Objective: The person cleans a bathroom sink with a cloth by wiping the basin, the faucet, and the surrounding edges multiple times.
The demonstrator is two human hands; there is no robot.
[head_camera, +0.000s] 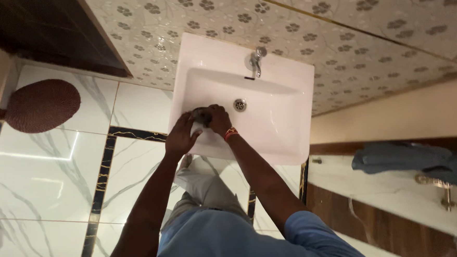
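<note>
Both my hands are over the basin of a white wall-mounted sink [285,125]. My left hand [182,136] and my right hand [219,118] are closed together around a small dark object [201,114], a cloth or sponge by the look of it, pressed near the basin's left inner wall. A red band circles my right wrist. The round metal drain [240,105] lies just right of my right hand. A chrome tap [256,60] stands at the back rim, with no water visibly running.
A floral-patterned tile wall [338,29] backs the sink. The floor is white marble tile with black veined strips [101,177]. A round brown mat [42,104] lies at left. A blue-grey cloth [418,160] hangs on a brass rail at right.
</note>
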